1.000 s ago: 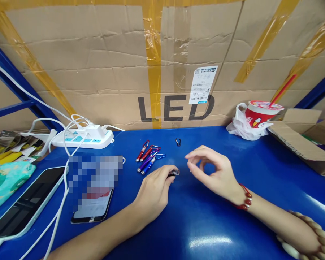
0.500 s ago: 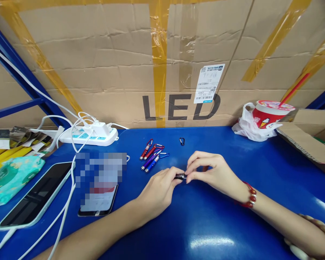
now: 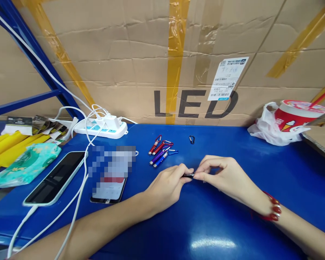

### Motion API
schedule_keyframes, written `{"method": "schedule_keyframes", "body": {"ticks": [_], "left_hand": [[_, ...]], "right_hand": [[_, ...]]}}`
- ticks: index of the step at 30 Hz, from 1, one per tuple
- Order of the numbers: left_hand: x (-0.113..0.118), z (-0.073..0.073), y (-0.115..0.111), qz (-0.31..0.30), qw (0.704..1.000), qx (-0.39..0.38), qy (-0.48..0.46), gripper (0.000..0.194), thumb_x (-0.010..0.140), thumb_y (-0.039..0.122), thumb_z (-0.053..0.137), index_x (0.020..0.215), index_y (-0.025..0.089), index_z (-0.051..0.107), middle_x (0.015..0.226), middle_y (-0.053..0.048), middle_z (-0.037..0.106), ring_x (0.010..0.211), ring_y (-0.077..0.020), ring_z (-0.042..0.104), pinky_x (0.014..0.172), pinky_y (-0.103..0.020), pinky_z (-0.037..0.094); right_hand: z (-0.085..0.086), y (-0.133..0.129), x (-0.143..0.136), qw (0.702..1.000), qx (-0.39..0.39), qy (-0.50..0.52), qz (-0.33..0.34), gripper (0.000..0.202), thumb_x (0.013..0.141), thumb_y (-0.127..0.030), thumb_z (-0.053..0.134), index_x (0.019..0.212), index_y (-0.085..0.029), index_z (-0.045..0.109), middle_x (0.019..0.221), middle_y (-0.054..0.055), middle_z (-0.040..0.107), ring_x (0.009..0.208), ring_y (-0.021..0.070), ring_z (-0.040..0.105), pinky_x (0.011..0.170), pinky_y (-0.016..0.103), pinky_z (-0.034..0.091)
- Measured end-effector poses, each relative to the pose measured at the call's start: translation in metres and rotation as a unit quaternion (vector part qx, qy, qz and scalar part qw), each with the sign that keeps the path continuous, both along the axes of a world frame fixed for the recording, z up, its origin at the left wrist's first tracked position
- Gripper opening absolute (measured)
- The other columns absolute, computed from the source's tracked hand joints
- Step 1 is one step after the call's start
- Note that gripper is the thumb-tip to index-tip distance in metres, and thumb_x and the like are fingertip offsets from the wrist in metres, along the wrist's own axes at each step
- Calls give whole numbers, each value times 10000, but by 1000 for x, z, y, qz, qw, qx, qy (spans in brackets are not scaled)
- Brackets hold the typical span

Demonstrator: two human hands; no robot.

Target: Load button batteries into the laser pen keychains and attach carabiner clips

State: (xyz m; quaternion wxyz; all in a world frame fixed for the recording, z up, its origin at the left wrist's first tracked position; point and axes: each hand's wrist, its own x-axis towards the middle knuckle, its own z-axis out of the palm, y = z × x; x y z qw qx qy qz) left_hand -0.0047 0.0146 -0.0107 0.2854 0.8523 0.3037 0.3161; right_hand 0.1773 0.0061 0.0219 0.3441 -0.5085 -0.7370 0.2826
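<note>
Between thumb and fingers, my left hand (image 3: 168, 184) grips a small black keychain flashlight (image 3: 188, 176), which lies mostly hidden in the grasp. At its right end, my right hand (image 3: 224, 175) closes thumb and fingertips in a pinch; any small part between them is too covered to make out. Just beyond the hands lie two red keychain flashlights (image 3: 160, 147), a purple one (image 3: 157, 157) and a blue one (image 3: 161, 160), with coloured carabiner clips. A loose black carabiner (image 3: 191, 139) rests on the blue table (image 3: 206, 224) behind my right hand.
Two phones, one dark-screened (image 3: 55, 179) and one lit (image 3: 108, 187), lie left among white cables. Behind them is a power strip (image 3: 115, 130). Yellow packages (image 3: 18, 144) and a green packet (image 3: 29, 164) sit far left. A red cup (image 3: 295, 117) stands right, before a large carton (image 3: 124, 65).
The camera view has swung a little left, so the scene sits further right. Both hands stay together at the black flashlight, and my right fingertips are still pinched at its end.
</note>
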Motion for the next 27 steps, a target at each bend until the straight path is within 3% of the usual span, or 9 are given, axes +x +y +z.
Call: {"method": "schedule_keyframes", "body": {"ticks": [5, 10, 21, 24, 27], "left_hand": [[0, -2, 0, 6, 999, 29, 17, 132, 874, 119, 434, 951, 175, 526, 923, -48, 642, 878, -175, 604, 784, -278, 474], [1, 1, -1, 14, 999, 31, 33, 171, 881, 126, 431, 1008, 187, 529, 912, -40, 636, 849, -173, 591, 784, -289, 468], [1, 2, 0, 0, 996, 49, 75, 161, 890, 117, 421, 990, 167, 536, 909, -41, 628, 844, -171, 589, 773, -271, 458], [1, 3, 0, -8, 996, 40, 80, 185, 901, 120, 396, 1015, 174, 531, 941, -34, 628, 871, -163, 590, 793, -259, 451], [1, 5, -1, -5, 996, 21, 85, 206, 911, 129, 375, 1039, 200, 519, 974, -20, 626, 897, -156, 590, 805, -251, 449]], "right_hand": [[0, 2, 1, 976, -211, 43, -9, 252, 637, -395, 685, 620, -147, 641, 462, -30, 533, 353, 59, 402, 297, 160, 297], [1, 4, 3, 967, -244, 72, 5, 243, 617, -372, 709, 620, -138, 643, 451, -37, 507, 370, 48, 391, 300, 139, 291], [-3, 9, 9, 980, -197, 1, 40, 299, 680, -451, 652, 641, -155, 632, 467, -28, 521, 386, 74, 454, 310, 153, 343], [-1, 8, 10, 991, -81, -59, 90, 360, 762, -479, 567, 598, -161, 604, 515, -6, 547, 438, 91, 498, 398, 184, 401], [1, 7, 13, 975, 66, -132, 165, 392, 861, -451, 447, 628, -176, 601, 584, 13, 578, 532, 111, 544, 506, 203, 416]]}}
